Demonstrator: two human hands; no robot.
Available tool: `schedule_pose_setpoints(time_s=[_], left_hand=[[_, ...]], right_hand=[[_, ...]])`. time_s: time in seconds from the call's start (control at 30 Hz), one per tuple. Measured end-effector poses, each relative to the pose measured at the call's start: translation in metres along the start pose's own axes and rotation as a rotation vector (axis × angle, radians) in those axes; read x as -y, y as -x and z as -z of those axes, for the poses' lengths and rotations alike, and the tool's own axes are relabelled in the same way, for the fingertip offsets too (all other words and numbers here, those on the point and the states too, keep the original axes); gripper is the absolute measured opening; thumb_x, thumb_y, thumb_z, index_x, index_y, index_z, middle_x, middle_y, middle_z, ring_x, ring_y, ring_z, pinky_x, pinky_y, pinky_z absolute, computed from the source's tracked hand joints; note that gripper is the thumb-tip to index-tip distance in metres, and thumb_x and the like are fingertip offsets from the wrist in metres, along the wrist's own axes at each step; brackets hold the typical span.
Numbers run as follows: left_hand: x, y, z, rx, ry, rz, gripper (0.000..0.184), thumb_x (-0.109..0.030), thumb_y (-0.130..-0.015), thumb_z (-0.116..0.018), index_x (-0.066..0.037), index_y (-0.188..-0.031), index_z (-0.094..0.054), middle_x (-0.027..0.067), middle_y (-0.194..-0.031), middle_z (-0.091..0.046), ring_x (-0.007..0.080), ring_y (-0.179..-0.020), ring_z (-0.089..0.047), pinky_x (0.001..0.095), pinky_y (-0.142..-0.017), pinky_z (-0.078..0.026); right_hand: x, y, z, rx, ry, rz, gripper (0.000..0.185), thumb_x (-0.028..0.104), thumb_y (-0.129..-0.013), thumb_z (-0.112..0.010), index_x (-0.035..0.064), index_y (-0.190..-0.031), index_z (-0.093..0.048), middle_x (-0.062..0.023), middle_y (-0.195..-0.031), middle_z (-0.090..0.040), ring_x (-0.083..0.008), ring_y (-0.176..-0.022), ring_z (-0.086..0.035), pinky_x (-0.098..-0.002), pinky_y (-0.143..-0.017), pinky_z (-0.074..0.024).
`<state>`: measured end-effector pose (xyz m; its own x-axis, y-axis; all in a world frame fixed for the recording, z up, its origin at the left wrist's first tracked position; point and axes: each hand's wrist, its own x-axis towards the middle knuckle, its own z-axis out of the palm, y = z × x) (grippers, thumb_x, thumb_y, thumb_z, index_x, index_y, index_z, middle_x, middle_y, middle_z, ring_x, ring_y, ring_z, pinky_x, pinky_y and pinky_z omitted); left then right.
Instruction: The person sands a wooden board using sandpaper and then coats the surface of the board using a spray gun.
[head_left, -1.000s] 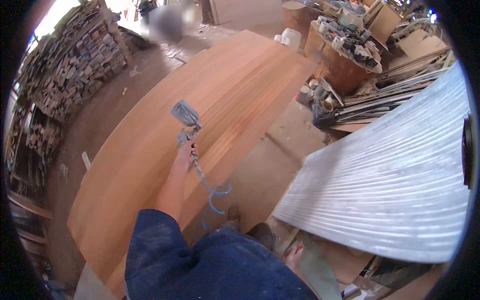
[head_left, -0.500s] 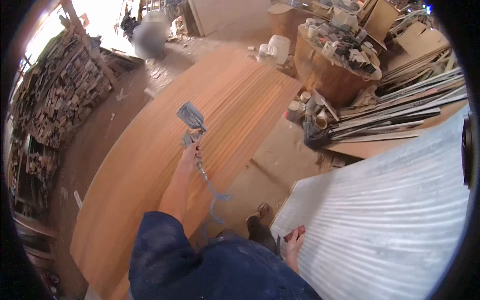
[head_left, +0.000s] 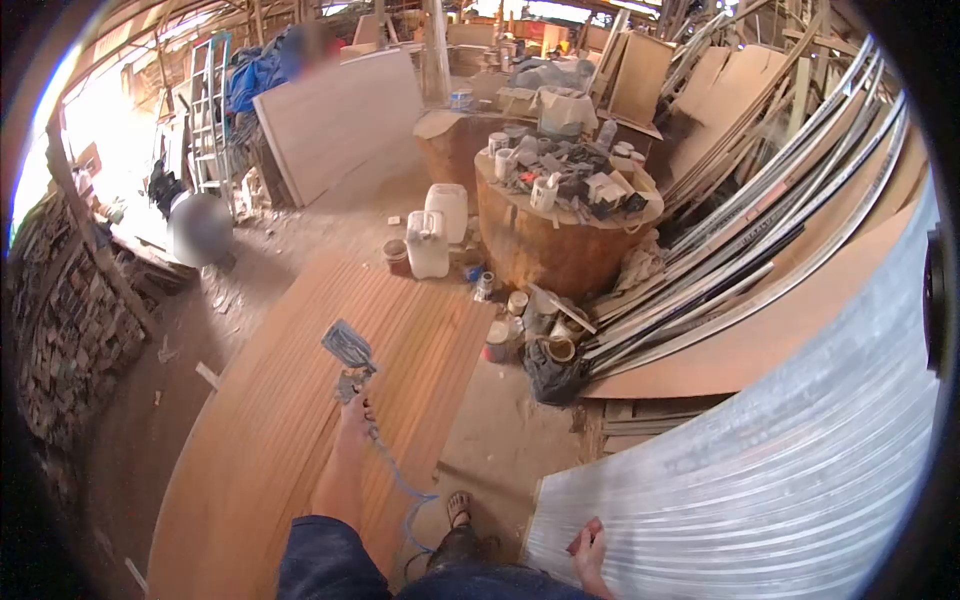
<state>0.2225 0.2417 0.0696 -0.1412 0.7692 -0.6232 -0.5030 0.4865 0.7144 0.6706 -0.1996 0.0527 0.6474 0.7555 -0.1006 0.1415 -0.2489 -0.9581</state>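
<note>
My left hand (head_left: 357,412) is closed round the handle of a spray gun (head_left: 349,346) with a grey, paint-stained cup on top. The gun is held above a long grooved wooden panel (head_left: 265,430). From its handle a thin blue hose (head_left: 405,488) curls down towards my feet. On the other side, my right hand (head_left: 592,560) grips a small reddish-brown block (head_left: 583,535), most of it hidden by the fingers. That hand is over the edge of a pale, whitish-grey ridged sheet (head_left: 740,490); whether it touches the sheet I cannot tell.
Ahead stand white plastic jugs (head_left: 430,245) and a large round wooden stand (head_left: 540,240) covered with cups and clutter. Cans and a black bag (head_left: 555,375) lie on the floor beside long strips (head_left: 700,270). Stacked wood (head_left: 70,340) lines the left; a pale board (head_left: 345,125) leans behind.
The view has tilted up and turned, showing more of the workshop beyond. Both hands keep their hold; the spray gun stays over the panel and the block stays by the ridged sheet.
</note>
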Motion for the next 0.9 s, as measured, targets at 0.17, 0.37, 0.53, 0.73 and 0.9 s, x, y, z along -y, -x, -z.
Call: schedule_pose_setpoints(time_s=[0.17,0.37,0.53,0.73,0.9], left_hand=[[-0.042,-0.053,-0.069,0.077,0.009,-0.083,0.028,-0.027,-0.096,-0.066,-0.013,-0.079,-0.049,-0.0002,-0.063,-0.047,0.0092,-0.043,-0.040,0.0260,-0.038,-0.030],[-0.068,-0.096,-0.112,0.270,-0.144,0.072,0.028,-0.027,-0.096,-0.067,-0.014,-0.078,-0.050,-0.0003,-0.062,-0.048,0.0099,-0.043,-0.041,0.0257,-0.038,-0.030],[-0.077,-0.085,-0.149,0.188,-0.235,-0.105,0.034,-0.031,-0.093,-0.071,-0.017,-0.072,-0.048,-0.0038,-0.053,-0.043,0.0093,-0.041,-0.038,0.0258,-0.039,-0.030],[-0.086,-0.096,-0.154,0.061,-0.233,-0.252,0.034,-0.026,-0.090,-0.076,-0.015,-0.073,-0.049,-0.0026,-0.053,-0.044,0.0098,-0.041,-0.042,0.0303,-0.038,-0.032],[-0.087,-0.062,-0.162,0.091,-0.543,-0.160,0.030,-0.026,-0.091,-0.074,-0.013,-0.074,-0.053,-0.0010,-0.053,-0.046,0.0126,-0.041,-0.042,0.0313,-0.038,-0.030]], right_hand=[[0.087,-0.042,-0.035,-0.015,-0.170,-0.121,0.013,0.017,-0.107,-0.047,0.0051,-0.112,-0.049,-0.0013,-0.073,-0.050,-0.0099,-0.055,-0.048,-0.0289,-0.051,-0.0463],[0.073,-0.091,-0.068,0.005,0.088,-0.130,0.032,0.028,-0.110,-0.044,0.0050,-0.091,-0.055,-0.0027,-0.065,-0.051,-0.0166,-0.058,-0.050,-0.0346,-0.054,-0.0449],[0.046,-0.110,-0.080,-0.034,-0.112,-0.123,0.012,0.017,-0.108,-0.046,0.0063,-0.112,-0.048,0.0001,-0.070,-0.048,-0.0102,-0.055,-0.046,-0.0291,-0.050,-0.0444],[0.108,-0.097,-0.080,0.073,0.098,-0.057,0.024,0.025,-0.109,-0.042,0.0081,-0.093,-0.047,0.0018,-0.065,-0.043,-0.0130,-0.058,-0.042,-0.0320,-0.054,-0.0381],[0.067,-0.103,-0.099,-0.001,-0.111,-0.236,0.011,0.017,-0.108,-0.046,0.0073,-0.112,-0.049,0.0014,-0.071,-0.045,-0.0102,-0.056,-0.044,-0.0292,-0.050,-0.0438]])
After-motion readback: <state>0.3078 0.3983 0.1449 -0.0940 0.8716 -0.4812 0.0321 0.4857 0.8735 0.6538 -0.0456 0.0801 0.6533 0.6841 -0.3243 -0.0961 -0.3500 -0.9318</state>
